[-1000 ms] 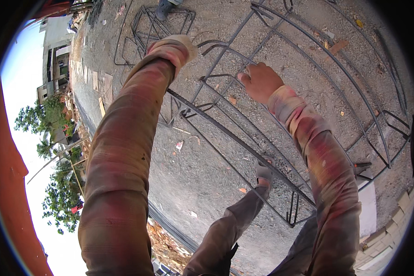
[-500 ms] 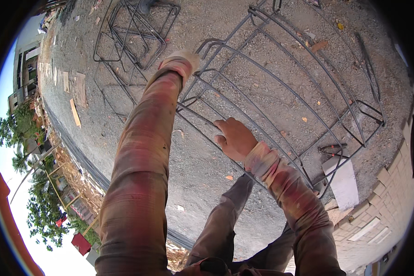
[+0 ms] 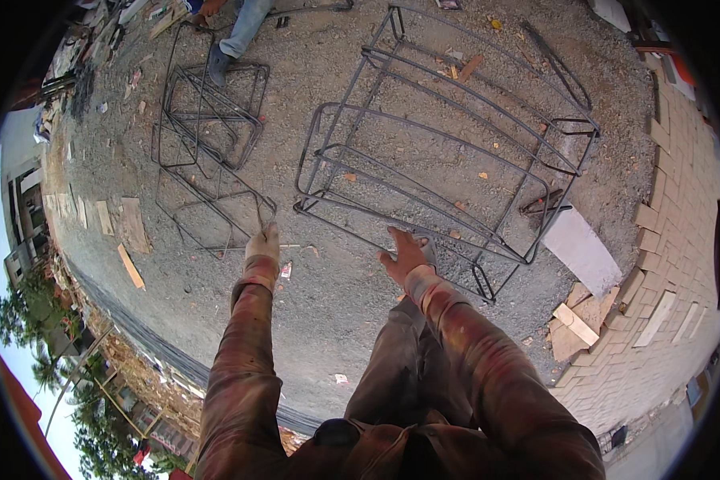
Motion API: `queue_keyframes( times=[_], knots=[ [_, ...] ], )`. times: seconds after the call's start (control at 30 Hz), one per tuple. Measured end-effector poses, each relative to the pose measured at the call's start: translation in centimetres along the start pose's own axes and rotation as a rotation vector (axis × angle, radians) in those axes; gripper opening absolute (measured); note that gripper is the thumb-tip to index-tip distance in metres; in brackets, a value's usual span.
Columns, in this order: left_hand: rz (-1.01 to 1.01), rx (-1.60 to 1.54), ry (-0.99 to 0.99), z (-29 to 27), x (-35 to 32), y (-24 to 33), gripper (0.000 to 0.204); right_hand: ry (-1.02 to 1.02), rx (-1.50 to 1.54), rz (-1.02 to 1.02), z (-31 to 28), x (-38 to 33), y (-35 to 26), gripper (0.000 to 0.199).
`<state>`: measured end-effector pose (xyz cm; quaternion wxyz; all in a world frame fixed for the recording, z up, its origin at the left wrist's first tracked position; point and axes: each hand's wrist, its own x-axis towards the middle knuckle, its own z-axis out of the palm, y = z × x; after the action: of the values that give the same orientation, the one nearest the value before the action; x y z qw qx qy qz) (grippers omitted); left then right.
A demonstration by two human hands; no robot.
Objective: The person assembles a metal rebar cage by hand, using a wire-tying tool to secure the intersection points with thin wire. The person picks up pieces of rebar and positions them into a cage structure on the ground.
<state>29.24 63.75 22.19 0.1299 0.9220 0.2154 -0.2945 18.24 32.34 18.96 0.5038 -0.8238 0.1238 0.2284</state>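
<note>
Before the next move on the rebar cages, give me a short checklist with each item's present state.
1. Left hand on the smaller rebar frames: touches a corner; grip cannot tell.
2. Right hand empty: ok, fingers spread.
3. Right hand touching the large rebar cage: cannot tell.
4. Another person's leg beside the frames: not ok.
5. Footing on gravel ground: ok, scattered wood scraps lie to the left.

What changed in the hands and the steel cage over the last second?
Both hands came off the big rebar cage, which now lies apart on the gravel. The right hand hangs open over the ground; the left hand reaches to the smaller bar frames. The cage keeps its shape.
</note>
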Motion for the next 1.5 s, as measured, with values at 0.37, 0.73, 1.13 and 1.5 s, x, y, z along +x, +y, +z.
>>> queue_keyframes(
  times=[0.37,0.73,1.13,1.5],
  knots=[
    [-0.664,-0.110,-0.449,0.7,-24.3,-26.1,0.054,-0.212,-0.408,1.142,-9.4,-36.7,14.5,0.038],
    [0.055,0.124,-0.473,-12.3,5.4,-9.8,0.062,0.259,0.798,1.078,7.0,-25.1,-1.2,0.027],
    [0.317,0.319,-0.272,-19.5,5.9,1.2,0.043,0.468,0.635,0.642,11.3,-6.1,-5.3,0.033],
    [0.528,0.429,-0.366,-7.4,20.9,16.6,0.041,0.510,0.611,0.529,2.0,12.9,-9.7,0.026]
  ],
)
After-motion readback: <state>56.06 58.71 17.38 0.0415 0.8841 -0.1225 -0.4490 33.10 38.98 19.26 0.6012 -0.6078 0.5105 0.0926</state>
